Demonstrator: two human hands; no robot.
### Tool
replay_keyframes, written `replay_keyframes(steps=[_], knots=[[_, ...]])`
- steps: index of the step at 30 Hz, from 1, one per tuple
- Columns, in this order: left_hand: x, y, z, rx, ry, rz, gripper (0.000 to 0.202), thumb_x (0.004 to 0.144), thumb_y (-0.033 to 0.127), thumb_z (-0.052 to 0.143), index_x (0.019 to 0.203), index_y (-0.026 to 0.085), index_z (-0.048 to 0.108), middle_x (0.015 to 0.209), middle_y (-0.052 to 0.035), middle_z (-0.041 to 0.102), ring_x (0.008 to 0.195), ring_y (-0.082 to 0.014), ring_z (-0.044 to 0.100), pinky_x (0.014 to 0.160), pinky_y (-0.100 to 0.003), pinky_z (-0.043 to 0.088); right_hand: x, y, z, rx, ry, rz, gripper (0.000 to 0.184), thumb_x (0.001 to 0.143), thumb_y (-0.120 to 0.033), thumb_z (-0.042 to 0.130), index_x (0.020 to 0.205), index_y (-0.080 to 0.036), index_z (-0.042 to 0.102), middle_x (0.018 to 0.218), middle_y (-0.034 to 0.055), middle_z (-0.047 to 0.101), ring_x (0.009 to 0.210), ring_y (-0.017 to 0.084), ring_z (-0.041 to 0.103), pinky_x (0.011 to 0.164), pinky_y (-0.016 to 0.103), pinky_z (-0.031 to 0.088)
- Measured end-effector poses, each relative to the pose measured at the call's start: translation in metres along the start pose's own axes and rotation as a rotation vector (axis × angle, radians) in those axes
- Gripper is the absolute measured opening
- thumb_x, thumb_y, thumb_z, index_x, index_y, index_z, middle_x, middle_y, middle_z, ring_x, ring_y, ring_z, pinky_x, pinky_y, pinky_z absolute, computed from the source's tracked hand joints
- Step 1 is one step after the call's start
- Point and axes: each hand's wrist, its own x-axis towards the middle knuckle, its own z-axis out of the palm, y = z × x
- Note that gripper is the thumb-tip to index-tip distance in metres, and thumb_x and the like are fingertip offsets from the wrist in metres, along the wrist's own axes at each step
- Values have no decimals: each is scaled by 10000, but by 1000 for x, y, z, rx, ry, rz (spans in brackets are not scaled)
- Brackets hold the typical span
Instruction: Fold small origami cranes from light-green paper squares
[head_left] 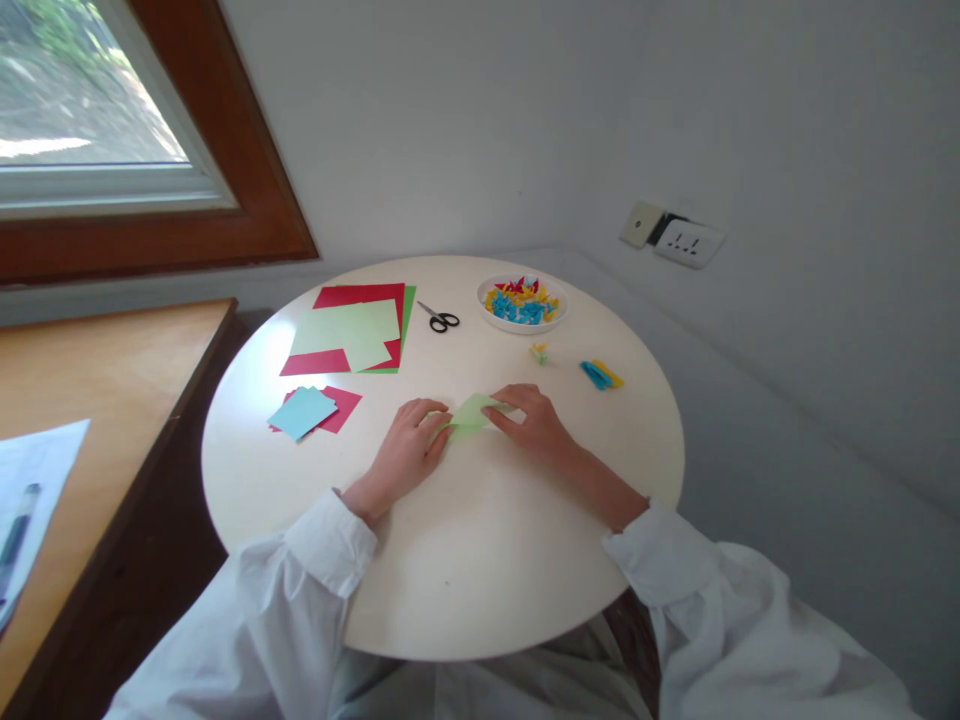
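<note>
— Where is open room offered?
— Along the curved near edge of the round, smooth white surface (480, 560), where a broad stretch is bare.
— Can any writing be read?
— On the brown wooden surface (139, 390) at the left, a white paper sheet (56, 450) is seen; its marks are too blurred to be read.
— How are the hands set?
— The left hand (416, 435) is closed on one end of a thin, pale green paper piece (474, 411); its other end is pinched by the right hand (534, 420).
— And the piece?
— It is held near the white surface's middle, angular and seemingly creased.
</note>
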Motion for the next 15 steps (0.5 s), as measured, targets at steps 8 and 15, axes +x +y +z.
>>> replay_keyframes(steps=[8, 15], knots=[[1, 3, -5, -107, 167, -83, 71, 845, 180, 522, 826, 196, 588, 918, -56, 623, 873, -175, 602, 754, -344, 528, 23, -12, -1, 250, 36, 119, 363, 795, -340, 578, 1139, -224, 598, 1098, 65, 660, 933, 214, 612, 802, 356, 490], [4, 2, -9, -113, 287, -199, 54, 837, 201, 558, 792, 197, 588, 909, -45, 561, 865, -164, 577, 675, -302, 533, 23, -33, 11, -92, 119, -57, 258, 857, -331, 546, 1088, -289, 654, 1231, 68, 552, 1195, 255, 469, 1031, 438, 294]])
